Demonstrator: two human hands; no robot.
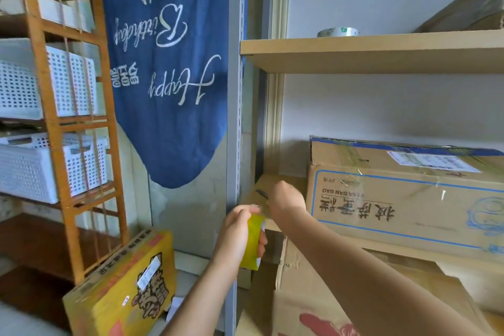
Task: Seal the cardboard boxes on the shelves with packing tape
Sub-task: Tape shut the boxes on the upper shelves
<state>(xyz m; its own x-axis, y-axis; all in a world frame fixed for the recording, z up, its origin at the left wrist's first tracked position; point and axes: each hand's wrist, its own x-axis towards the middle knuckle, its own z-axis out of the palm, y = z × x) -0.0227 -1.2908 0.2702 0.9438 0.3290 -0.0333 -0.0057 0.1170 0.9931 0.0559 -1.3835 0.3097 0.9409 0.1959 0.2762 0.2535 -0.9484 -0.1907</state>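
My left hand (238,232) grips a yellow-green roll of packing tape (253,243) in front of the grey shelf post. A short clear strip runs from the roll up to my right hand (286,198), which pinches the tape end just above the middle shelf's left corner; its fingers are mostly hidden behind the wrist. To the right of that hand, a large cardboard box (403,199) with blue print lies on the middle shelf, with clear tape across its top. Below the shelf stands another cardboard box (308,297) with loose flaps.
A second tape roll (338,31) lies on the upper shelf (368,54). A small dark object (262,193) lies on the middle shelf by my right hand. A yellow printed box (122,281) leans on the floor at left, beside a wooden rack (62,144) of white baskets.
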